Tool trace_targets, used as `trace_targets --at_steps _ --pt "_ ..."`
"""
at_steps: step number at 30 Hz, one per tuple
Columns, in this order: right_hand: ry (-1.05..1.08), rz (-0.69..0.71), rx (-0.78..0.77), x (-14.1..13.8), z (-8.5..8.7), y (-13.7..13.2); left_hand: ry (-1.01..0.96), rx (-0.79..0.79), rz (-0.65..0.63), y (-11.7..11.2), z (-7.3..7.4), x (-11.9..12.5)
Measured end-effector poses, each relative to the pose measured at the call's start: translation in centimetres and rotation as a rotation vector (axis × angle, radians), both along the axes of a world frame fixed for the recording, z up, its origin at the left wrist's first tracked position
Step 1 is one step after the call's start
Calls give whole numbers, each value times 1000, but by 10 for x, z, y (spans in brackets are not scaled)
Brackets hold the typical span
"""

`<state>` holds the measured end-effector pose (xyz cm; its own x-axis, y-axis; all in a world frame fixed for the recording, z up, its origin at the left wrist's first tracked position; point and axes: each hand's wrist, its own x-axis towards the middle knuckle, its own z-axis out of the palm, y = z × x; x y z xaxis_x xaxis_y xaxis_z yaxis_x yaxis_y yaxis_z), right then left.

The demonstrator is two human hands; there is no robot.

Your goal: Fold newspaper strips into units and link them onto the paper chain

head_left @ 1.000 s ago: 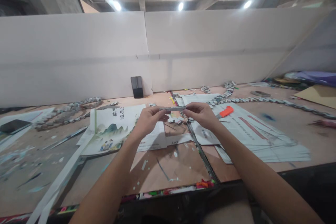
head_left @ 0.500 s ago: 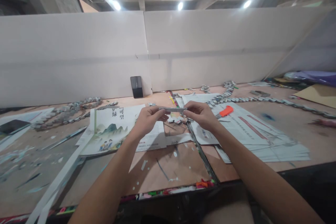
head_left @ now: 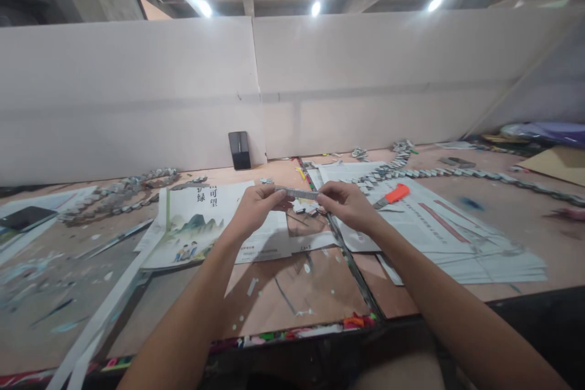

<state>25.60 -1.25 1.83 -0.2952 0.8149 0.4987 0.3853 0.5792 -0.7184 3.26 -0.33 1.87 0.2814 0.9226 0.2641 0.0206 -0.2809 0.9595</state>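
Note:
Both hands hold a narrow folded paper strip (head_left: 299,193) level above the table. My left hand (head_left: 256,207) pinches its left end with closed fingers. My right hand (head_left: 347,204) pinches its right end the same way. Just beyond and below the strip lie several small folded paper pieces (head_left: 307,209) on the table. A printed poster with green hills and Chinese characters (head_left: 196,225) lies under my left hand.
An orange-handled utility knife (head_left: 390,195) rests on printed sheets (head_left: 457,237) at the right. Chains of folded paper links (head_left: 119,192) run along the back on both sides. One phone (head_left: 239,150) leans on the white partition, another (head_left: 27,217) lies far left.
Both hands have stayed pinched on the strip and drifted slightly left and down; the strip now tilts a little lower on its right end.

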Motion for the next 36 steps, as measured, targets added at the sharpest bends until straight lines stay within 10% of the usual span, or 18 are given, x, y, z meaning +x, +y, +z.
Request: trace_targets --at_steps 36 --pt "105 193 -300 -40 -21 -6 -126 -31 -56 -5 -21 30"
